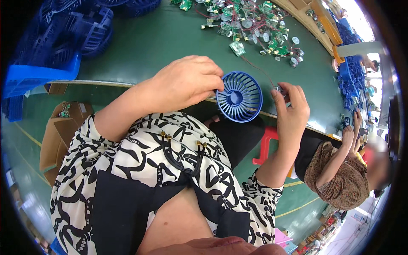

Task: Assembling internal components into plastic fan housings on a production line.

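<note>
My left hand (187, 81) pinches the rim of a round blue plastic fan housing (239, 97) with slotted sides. The housing is held at the table's near edge, its open side facing up and a round hub in its middle. In the fingertips of my right hand (292, 104) is a small silvery round part, probably a motor (279, 89), mostly covered by the fingers. A thin red wire (258, 69) runs from it to a green circuit board (237, 49) lying on the table.
A pile of circuit boards with wires and silvery discs (255, 25) covers the far part of the green table (148, 42). Blue plastic housings (91, 36) and a blue crate (42, 76) are at left. A red stool (264, 146) stands below; a co-worker (344, 174) sits at right.
</note>
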A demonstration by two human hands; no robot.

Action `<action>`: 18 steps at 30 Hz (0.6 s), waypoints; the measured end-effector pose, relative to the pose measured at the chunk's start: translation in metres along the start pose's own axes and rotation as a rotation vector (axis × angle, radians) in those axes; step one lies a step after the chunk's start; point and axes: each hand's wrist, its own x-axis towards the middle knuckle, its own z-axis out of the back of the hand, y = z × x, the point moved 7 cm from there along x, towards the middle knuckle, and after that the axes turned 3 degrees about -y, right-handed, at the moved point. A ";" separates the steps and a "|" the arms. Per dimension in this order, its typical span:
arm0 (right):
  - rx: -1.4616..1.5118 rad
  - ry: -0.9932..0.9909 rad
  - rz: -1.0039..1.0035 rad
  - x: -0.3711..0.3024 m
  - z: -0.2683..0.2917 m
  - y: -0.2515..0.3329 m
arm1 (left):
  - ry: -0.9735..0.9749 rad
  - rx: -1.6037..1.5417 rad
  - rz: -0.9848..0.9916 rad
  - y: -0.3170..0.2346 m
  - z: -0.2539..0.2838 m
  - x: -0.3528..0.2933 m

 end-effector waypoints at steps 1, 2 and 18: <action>0.078 0.003 0.096 0.000 -0.001 0.019 | -0.006 0.016 -0.011 -0.001 0.003 -0.002; 0.102 0.032 0.201 -0.002 -0.004 0.035 | -0.011 0.021 -0.021 -0.001 0.003 -0.003; -0.050 0.366 0.414 -0.015 -0.039 0.077 | -0.046 -0.015 -0.027 -0.005 0.002 -0.008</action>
